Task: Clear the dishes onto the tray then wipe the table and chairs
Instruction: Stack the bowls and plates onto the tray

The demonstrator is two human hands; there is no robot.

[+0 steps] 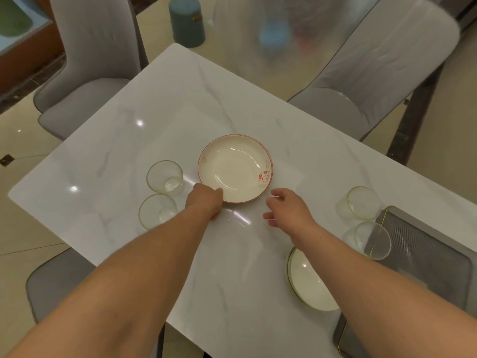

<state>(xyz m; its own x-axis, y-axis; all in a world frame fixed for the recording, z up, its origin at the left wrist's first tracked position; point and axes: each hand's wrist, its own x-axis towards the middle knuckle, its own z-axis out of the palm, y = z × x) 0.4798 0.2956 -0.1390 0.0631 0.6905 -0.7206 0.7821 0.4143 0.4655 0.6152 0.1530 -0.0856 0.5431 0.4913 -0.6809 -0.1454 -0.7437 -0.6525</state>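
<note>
While left hand [207,200] pinches the red-rimmed plate [235,168] by its near edge | right hand [286,209] spread, holding nothing | plate looks hard, smooth, breakable | best held at both sides

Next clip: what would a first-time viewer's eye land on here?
The red-rimmed plate at mid-table, with the left hand gripping its near edge and the right hand open just beside it. Next, clear glasses paired at left and right, and a grey tray at the right edge.
</note>
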